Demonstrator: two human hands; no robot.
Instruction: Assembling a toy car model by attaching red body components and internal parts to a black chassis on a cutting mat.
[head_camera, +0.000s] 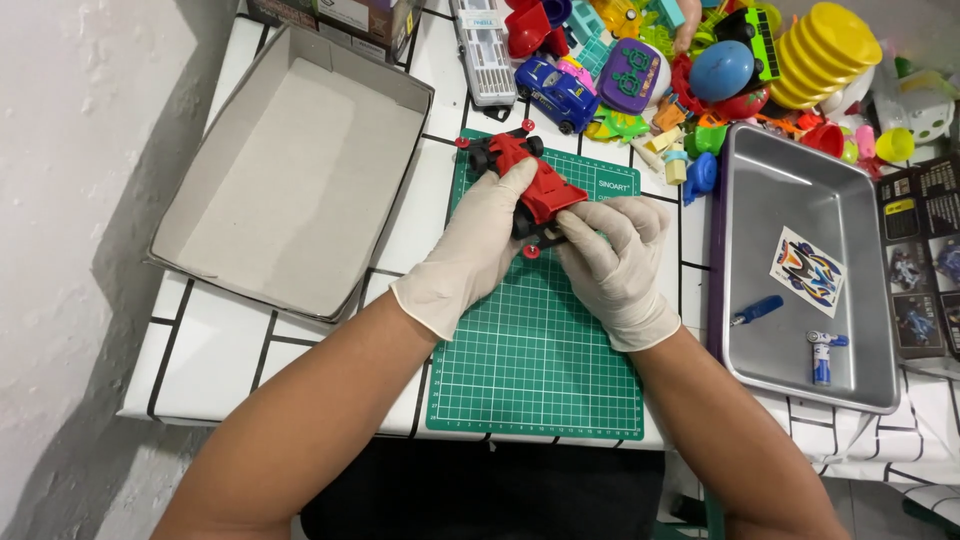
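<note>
Hands (475, 250) w/ off-white latex gloves, forearms bare.

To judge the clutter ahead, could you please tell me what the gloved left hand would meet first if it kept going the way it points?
The left hand already rests on the red plastic toy racing car; beyond that, probably the blue toy car, though depth is unclear.

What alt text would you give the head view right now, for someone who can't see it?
Two gloved hands, left hand and right hand, hold a red toy race car over a green cutting mat. An open cardboard box lies to the left; a metal tray and a heap of colourful toys lie to the right.
</note>
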